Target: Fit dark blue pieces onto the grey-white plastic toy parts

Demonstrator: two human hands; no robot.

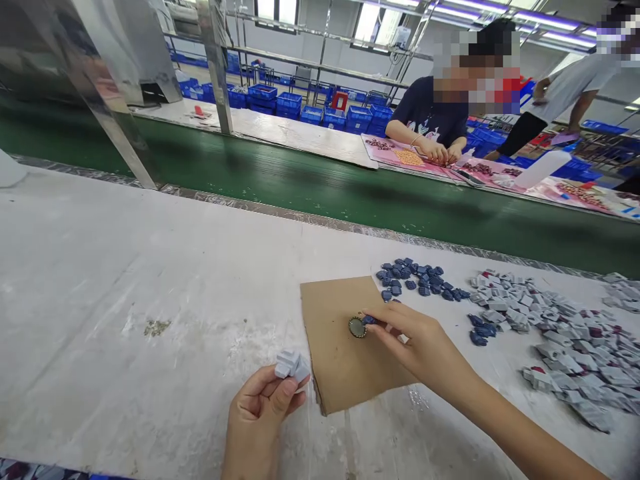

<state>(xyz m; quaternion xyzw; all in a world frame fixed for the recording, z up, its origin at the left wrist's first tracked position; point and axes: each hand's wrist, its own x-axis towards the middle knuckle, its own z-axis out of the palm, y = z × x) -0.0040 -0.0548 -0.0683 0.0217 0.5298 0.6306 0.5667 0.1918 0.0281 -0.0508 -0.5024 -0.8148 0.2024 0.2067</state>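
My left hand (266, 407) is closed on a light grey, block-shaped piece (290, 365), held between thumb and fingers just left of a brown cardboard sheet (345, 373). Over the cardboard, my right hand (410, 337) pinches a small dark blue piece (369, 320) between thumb and forefinger. Right beside that piece is a round, bottle-cap-like disc (357, 327) with a crimped dark rim and greenish-grey middle. Whether the disc lies on the cardboard or is held too, I cannot tell. A loose group of similar dark blue pieces (424, 280) lies beyond my right hand.
A large heap of light grey pieces (575, 347), some with dark red spots, covers the right of the white table (150, 267). Behind runs a green conveyor belt (300, 180) with a metal post (107, 100). Across it, a person (433, 113) works with both hands at a pink-covered table.
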